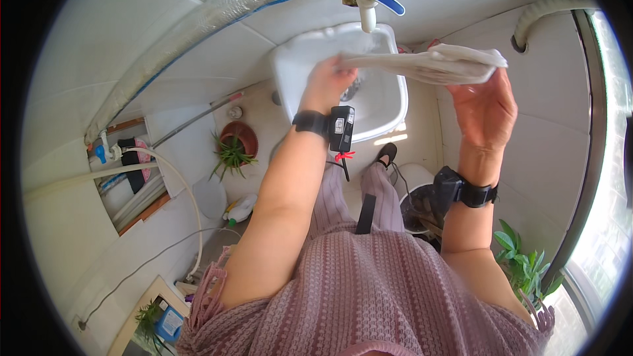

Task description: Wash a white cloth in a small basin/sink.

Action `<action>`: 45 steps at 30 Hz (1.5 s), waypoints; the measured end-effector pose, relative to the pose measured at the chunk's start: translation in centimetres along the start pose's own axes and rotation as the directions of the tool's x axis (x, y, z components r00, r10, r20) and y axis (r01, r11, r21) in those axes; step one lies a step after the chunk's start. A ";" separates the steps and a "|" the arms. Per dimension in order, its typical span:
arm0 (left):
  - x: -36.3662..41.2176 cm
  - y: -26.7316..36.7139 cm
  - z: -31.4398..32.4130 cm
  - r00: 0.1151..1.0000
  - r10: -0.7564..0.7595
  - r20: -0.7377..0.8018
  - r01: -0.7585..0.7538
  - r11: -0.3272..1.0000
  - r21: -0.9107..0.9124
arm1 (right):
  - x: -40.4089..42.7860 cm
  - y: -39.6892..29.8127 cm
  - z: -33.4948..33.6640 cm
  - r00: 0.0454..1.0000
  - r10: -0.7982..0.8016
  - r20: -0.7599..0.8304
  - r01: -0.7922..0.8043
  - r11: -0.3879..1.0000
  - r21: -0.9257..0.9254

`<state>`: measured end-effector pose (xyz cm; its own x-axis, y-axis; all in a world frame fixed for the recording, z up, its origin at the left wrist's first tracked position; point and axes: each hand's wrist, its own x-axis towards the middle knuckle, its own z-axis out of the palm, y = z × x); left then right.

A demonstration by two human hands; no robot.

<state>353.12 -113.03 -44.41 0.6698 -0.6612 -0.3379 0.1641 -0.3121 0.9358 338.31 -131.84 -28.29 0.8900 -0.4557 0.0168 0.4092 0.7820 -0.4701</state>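
A wet-looking white cloth (pixel 425 65) is stretched sideways above the right part of a white sink (pixel 284 76). My left hand (pixel 327 81) pinches its narrow, gathered end over the basin and is slightly blurred. At the wider, folded end, my right hand (pixel 484 109) holds the cloth from below, to the right of the sink. A white tap (pixel 367 10) with a blue lever handle (pixel 384 0) sticks out of the wall above the basin. The drain (pixel 351 90) shows partly behind my left hand. Black straps with devices circle both wrists.
Foil-wrapped pipe (pixel 198 29) runs along the wall. A potted plant (pixel 235 151) and a bottle (pixel 241 209) stand on the floor at left. A bucket (pixel 415 207) holding dark things is by my right leg. Green leaves (pixel 524 257) rise near the window frame (pixel 576 158).
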 end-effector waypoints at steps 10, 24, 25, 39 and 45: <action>1.3 1.4 1.8 0.938 -0.329 0.112 0.201 0.253 -0.946 | 3.6 5.3 -9.5 0.868 0.141 -0.476 -0.385 0.796 -0.467; 1.2 2.4 1.0 0.945 -0.245 -0.216 0.098 0.844 -0.528 | 6.3 10.9 -12.1 0.886 0.327 -0.329 -0.460 0.535 -0.708; 1.2 1.7 0.5 0.944 -0.247 -0.217 0.099 0.842 -0.530 | 6.1 10.4 -11.9 0.881 0.328 -0.341 -0.464 0.737 -0.491; -0.3 2.4 -0.2 0.982 -0.166 -0.093 0.033 0.629 -0.777 | 4.4 12.3 -12.1 0.873 0.413 -0.260 -0.465 0.542 -0.700; -1.2 1.6 -0.9 0.990 -0.103 -0.092 0.031 0.815 -0.578 | 5.3 14.6 -13.7 0.803 0.403 -0.439 -0.595 0.571 -0.566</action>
<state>353.22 -112.08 -42.37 0.7131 -0.5596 -0.4223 0.5735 0.1192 0.8105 346.20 -128.69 -47.14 0.7914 -0.2378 -0.5631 -0.4100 0.4767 -0.7776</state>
